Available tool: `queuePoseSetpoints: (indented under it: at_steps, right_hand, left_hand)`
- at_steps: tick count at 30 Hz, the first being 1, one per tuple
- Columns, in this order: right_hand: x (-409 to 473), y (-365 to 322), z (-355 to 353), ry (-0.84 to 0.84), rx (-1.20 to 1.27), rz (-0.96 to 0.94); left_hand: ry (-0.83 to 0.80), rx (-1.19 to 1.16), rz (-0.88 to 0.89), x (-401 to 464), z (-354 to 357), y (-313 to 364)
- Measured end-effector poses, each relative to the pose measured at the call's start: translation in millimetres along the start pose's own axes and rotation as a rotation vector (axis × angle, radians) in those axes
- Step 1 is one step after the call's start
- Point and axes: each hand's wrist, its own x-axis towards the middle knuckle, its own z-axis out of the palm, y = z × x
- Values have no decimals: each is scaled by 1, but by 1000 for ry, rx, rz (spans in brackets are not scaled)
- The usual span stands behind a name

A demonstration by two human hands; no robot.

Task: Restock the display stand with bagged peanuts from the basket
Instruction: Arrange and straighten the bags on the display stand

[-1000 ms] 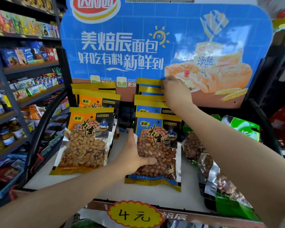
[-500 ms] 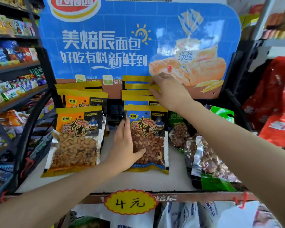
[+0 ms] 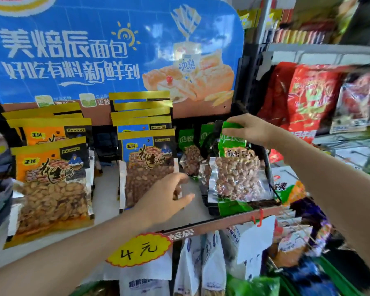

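Restock looks mostly done to me: the stand already has an orange row on the left and a blue row in the middle, both several bags deep and leaning back toward the blue sign. The green bags on the right are the thin, messy row, so that's what's left. Right hand is pinching the top edge of the front green bag, which stands at the stand's right front corner. Left hand hangs loosely spread, holding nothing, just in front of the blue row. Can't make out the basket; bottom right is too blurry.
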Motion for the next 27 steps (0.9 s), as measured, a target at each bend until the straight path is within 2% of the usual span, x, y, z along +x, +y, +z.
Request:
queuePoseSetpoints:
  at_steps: [3, 5, 8, 11, 15, 18, 20, 23, 27]
  right_hand:
    - [8, -8, -6, -77, -137, -131]
    - [12, -15, -6, -120, -177, -243]
    - [17, -20, 0, -166, -208, -461]
    - [25, -14, 2, -168, -171, -547]
    - [33, -11, -1, -273, -62, -540]
    - [57, -7, -11, -143, 77, -348]
    - [82, -1, -12, -112, -66, -310]
    - [107, 6, -2, -246, -274, -201]
    - [114, 7, 5, -401, -357, -162]
  left_hand:
    - [-82, 2, -66, 6, 11, 9]
    - [-65, -72, -150, 14, 12, 18]
    - [82, -305, -294, 31, 14, 33]
    - [296, -501, -419, 41, 28, 46]
    - [442, -643, -487, 52, 42, 49]
    - [389, -629, -523, 56, 38, 49]
    - [327, -602, -524, 51, 35, 51]
    - [313, -621, -450, 41, 31, 53]
    - [323, -590, -407, 32, 24, 49]
